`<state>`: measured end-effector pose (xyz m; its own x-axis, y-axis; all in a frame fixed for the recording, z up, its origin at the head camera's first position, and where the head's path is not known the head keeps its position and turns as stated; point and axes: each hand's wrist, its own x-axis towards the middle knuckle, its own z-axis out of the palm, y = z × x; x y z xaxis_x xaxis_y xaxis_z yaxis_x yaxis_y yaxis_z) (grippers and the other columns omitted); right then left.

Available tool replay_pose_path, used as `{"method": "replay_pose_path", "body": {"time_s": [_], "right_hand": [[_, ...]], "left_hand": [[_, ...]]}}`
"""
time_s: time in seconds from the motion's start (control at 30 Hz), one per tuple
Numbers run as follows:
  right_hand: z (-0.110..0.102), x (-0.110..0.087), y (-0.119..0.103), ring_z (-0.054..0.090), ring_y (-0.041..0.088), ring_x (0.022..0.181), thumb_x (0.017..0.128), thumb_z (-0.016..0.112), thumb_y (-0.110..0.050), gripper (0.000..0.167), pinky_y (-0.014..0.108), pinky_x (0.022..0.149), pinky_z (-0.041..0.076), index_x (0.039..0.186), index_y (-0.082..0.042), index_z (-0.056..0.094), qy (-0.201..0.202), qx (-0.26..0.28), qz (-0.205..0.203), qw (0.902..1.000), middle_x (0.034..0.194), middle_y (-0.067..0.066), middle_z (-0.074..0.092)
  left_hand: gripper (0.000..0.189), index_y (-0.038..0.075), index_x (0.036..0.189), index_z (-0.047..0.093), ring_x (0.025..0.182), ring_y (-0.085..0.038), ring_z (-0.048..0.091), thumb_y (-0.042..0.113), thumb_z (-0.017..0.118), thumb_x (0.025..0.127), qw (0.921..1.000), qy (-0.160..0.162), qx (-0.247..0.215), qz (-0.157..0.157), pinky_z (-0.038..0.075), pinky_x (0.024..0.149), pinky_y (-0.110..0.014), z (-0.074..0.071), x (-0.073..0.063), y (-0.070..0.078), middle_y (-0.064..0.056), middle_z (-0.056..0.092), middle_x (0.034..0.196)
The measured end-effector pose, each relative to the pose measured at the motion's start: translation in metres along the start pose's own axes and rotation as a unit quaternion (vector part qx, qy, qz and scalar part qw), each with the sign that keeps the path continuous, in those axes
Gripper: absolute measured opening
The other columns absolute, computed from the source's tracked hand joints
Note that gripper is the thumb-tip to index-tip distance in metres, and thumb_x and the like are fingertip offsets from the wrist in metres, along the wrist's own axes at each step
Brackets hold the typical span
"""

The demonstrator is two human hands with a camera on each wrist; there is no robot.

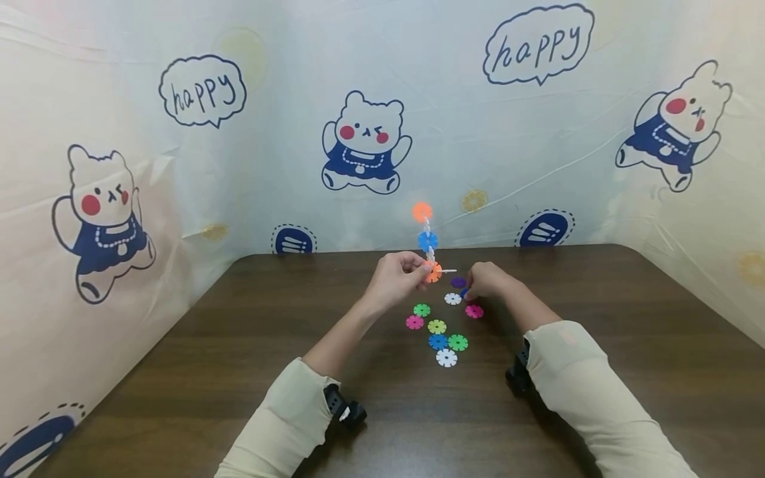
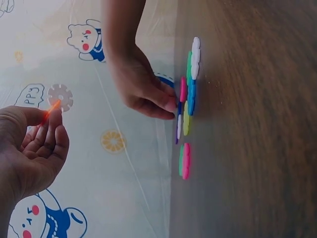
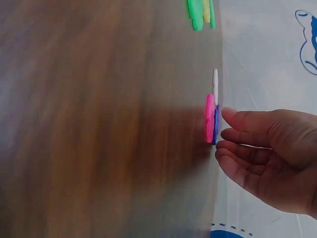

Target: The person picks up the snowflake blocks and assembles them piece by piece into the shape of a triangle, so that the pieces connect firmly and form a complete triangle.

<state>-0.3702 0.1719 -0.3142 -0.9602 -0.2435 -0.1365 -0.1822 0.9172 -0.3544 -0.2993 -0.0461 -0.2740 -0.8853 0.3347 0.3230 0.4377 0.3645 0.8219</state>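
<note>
My left hand (image 1: 396,277) pinches the lower orange snowflake disc (image 1: 435,273) of a joined piece, holding it above the table. From that disc rises a linked column with a blue disc (image 1: 427,241), another orange disc (image 1: 422,212) at the top and whitish discs seen edge-on between. A white disc (image 1: 448,271) juts from its right side, also seen in the left wrist view. My right hand (image 1: 490,279) reaches down at a dark blue disc (image 1: 464,293) on the table. Its thumb and fingers stand apart at that disc in the right wrist view; contact is unclear.
Around the right hand lie a purple disc (image 1: 458,282), a white disc (image 1: 453,299) and a pink disc (image 1: 475,311). Several more discs lie nearer on the brown table (image 1: 179,398), among them a yellow one (image 1: 437,326). A printed curtain (image 1: 287,133) hangs behind.
</note>
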Motion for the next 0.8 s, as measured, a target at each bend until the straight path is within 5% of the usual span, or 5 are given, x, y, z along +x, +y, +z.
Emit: {"method": "replay_pose_path", "body": {"time_s": [0.3, 0.8], "right_hand": [[0.0049, 0.0078, 0.0, 0.054, 0.024, 0.079, 0.079, 0.072, -0.011, 0.022, 0.034, 0.072, 0.05, 0.097, 0.001, 0.067, 0.0, 0.006, 0.028, 0.9996, 0.087, 0.012, 0.061], [0.0047, 0.0077, 0.0074, 0.053, 0.026, 0.085, 0.082, 0.07, -0.013, 0.027, 0.036, 0.075, 0.046, 0.102, 0.004, 0.063, -0.017, 0.047, 0.041, 0.9979, 0.094, 0.014, 0.061]], "left_hand": [[0.015, 0.003, 0.089, 0.067, 0.069, -0.023, 0.064, 0.018, 0.064, 0.089, 1.0, -0.004, 0.004, 0.001, 0.046, 0.055, -0.025, -0.0013, -0.0002, 0.0025, -0.01, 0.065, 0.074], [0.016, 0.004, 0.089, 0.067, 0.064, -0.016, 0.062, 0.019, 0.064, 0.088, 0.9999, -0.008, 0.007, -0.003, 0.043, 0.052, -0.024, 0.0004, 0.0002, 0.0025, -0.004, 0.064, 0.07]]}}
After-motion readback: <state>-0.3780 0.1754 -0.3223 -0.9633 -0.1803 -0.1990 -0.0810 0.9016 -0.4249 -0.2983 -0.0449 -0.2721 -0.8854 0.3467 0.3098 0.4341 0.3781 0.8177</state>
